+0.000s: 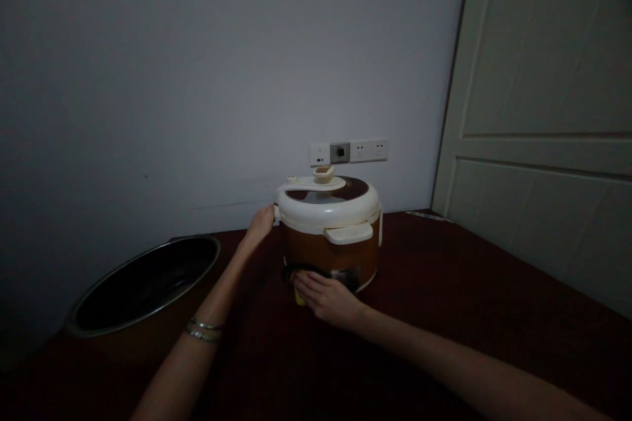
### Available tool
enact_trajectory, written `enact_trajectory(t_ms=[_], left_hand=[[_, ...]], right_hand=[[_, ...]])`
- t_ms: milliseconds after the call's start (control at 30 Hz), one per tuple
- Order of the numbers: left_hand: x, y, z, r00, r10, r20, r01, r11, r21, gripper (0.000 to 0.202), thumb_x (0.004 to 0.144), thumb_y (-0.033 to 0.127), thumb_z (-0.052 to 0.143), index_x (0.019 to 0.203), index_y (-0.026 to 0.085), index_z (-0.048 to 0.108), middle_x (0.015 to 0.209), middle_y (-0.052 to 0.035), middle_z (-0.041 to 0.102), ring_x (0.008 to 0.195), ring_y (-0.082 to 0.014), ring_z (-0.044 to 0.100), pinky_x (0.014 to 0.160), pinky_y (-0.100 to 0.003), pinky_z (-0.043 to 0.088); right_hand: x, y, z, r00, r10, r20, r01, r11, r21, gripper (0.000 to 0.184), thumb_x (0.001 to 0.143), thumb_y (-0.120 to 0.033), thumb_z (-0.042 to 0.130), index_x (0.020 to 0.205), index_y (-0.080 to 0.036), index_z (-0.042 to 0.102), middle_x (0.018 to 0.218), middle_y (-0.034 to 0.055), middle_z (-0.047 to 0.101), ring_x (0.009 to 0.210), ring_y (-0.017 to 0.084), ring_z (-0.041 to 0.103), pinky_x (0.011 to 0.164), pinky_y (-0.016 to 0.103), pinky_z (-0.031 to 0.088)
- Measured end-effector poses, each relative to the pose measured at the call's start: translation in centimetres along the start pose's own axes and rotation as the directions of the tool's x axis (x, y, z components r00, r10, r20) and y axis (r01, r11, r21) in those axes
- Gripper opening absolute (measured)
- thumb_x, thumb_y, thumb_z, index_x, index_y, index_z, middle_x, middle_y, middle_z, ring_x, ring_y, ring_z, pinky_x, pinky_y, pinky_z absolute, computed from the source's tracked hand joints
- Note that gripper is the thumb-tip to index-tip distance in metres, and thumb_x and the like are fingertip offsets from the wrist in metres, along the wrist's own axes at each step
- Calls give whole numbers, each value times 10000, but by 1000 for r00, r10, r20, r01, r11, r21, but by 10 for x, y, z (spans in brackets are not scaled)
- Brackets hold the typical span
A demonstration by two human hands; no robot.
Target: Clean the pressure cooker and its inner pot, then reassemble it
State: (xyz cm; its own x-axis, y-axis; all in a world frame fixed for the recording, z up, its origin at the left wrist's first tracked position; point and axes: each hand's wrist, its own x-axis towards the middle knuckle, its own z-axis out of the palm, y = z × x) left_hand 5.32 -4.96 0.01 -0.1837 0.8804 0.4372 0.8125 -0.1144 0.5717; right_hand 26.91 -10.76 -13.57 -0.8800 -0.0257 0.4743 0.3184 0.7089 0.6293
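Note:
A brown and white electric pressure cooker [303,242] stands on the dark red table with its lid on. My left hand [261,222] is closed around a handle at the cooker's left side, just under the lid. Low on the cooker's body, my right hand [323,296] presses a yellow cloth [299,296] against the surface. Most of the cloth is hidden under the fingers, so whether it is a cloth or a sponge is hard to tell. A dark cord or band [291,270] curves along the cooker base beside those fingers.
A large dark pot [143,283] with a metal rim sits at the left on the table [444,342]. Wall sockets [359,152] are behind the cooker. A pale panelled door [543,105] borders the right side. A thin strip [428,216] lies at the table's back edge.

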Motion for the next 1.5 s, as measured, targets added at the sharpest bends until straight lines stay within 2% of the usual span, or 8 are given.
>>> enact_trajectory(t_ms=[200, 367, 533, 667, 833, 1000, 1100, 1500], left_hand=[[-3, 3, 2, 1000, 2, -15, -3, 1000, -29, 370, 800, 358, 217, 589, 203, 478, 676, -94, 616, 724, -221, 565, 708, -346, 445], [-3, 3, 3, 1000, -12, -24, 12, 999, -31, 380, 811, 353, 204, 598, 204, 482, 677, -95, 621, 731, -227, 571, 714, -352, 447], [-4, 4, 1, 1000, -26, -13, 25, 1000, -17, 387, 828, 360, 212, 595, 207, 480, 658, -82, 620, 734, -226, 586, 722, -346, 453], [-3, 3, 0, 1000, -27, -4, 27, 1000, -6, 383, 828, 348, 219, 602, 204, 492, 673, -83, 634, 768, -229, 592, 725, -339, 454], [-1, 2, 3, 999, -32, -20, 32, 999, 1, 371, 818, 322, 228, 614, 194, 509, 709, -100, 648, 762, -232, 584, 718, -345, 448], [-3, 3, 3, 999, -46, -26, 46, 999, 2, 382, 823, 312, 231, 644, 181, 542, 703, -92, 646, 757, -230, 581, 700, -337, 446], [-4, 4, 2, 999, -48, -19, 48, 999, 8, 402, 837, 321, 213, 659, 182, 546, 723, -92, 650, 767, -227, 584, 705, -333, 446], [-17, 14, -12, 985, -167, -38, 171, 974, 148, 576, 888, 487, 163, 682, 158, 588, 836, -208, 675, 866, -310, 631, 763, -403, 439]], right_hand=[[-84, 42, -29, 989, 23, -146, -13, 997, 75, 299, 941, -160, 434, 1183, -214, 602, 1117, 25, 681, 1108, 154, 566, 990, 359, 418], [-48, 61, -44, 970, 90, -225, -88, 996, 18, 324, 924, -128, 461, 1218, -195, 582, 1098, 40, 693, 1047, 169, 604, 928, 357, 456], [-8, 32, -25, 973, 64, -222, -59, 998, 30, 321, 933, -171, 426, 1205, -135, 593, 1227, 74, 629, 1167, 177, 538, 972, 332, 441], [-41, 22, -9, 975, -39, -219, 53, 997, 56, 308, 939, -187, 422, 1183, -165, 608, 1227, 23, 631, 1115, 135, 562, 963, 276, 439], [-93, 60, -25, 967, -62, -249, 81, 995, 66, 272, 932, -153, 447, 1084, -246, 652, 1004, -7, 712, 970, 114, 610, 971, 320, 413], [-70, 84, -48, 965, 75, -251, -70, 997, 30, 343, 914, -131, 490, 1243, -199, 557, 884, 19, 710, 838, 130, 608, 879, 341, 432], [-48, 72, -45, 949, 156, -273, -151, 988, 38, 345, 930, -141, 449, 1259, -175, 545, 834, 31, 708, 751, 130, 599, 810, 325, 442], [-53, 12, -29, 988, 15, -151, 25, 964, 263, 260, 938, -177, 410, 1049, -158, 644, 1066, 67, 688, 1061, 177, 585, 956, 362, 430]])
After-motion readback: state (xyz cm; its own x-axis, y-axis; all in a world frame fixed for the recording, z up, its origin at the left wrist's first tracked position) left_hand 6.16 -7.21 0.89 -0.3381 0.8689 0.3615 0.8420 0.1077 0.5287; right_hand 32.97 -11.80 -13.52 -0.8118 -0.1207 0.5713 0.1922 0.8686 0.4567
